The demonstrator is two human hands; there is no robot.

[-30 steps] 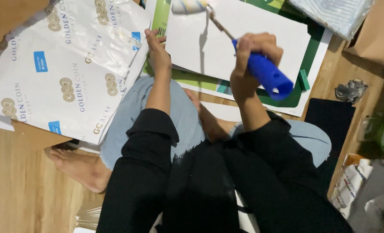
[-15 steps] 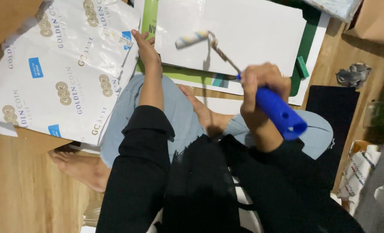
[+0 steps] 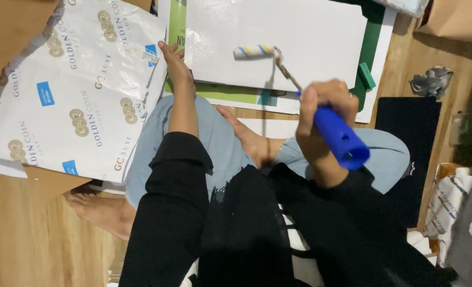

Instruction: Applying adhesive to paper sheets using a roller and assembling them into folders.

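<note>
A wooden floor (image 3: 23, 239) carries everything. Left of the white board (image 3: 310, 37) lies a large printed white sheet (image 3: 66, 95). The board rests on green paper (image 3: 220, 95). The right hand (image 3: 321, 103) is closed around the blue handle of a small roller (image 3: 254, 51), whose head sits on the board. The left hand (image 3: 173, 59) lies open, fingers pressing at the board's left edge.

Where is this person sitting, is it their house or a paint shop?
Probably a room at home, used for craft. The person sits barefoot on a wooden floor, with a white board laid on spread papers. The right hand holds a small paint roller.
</note>
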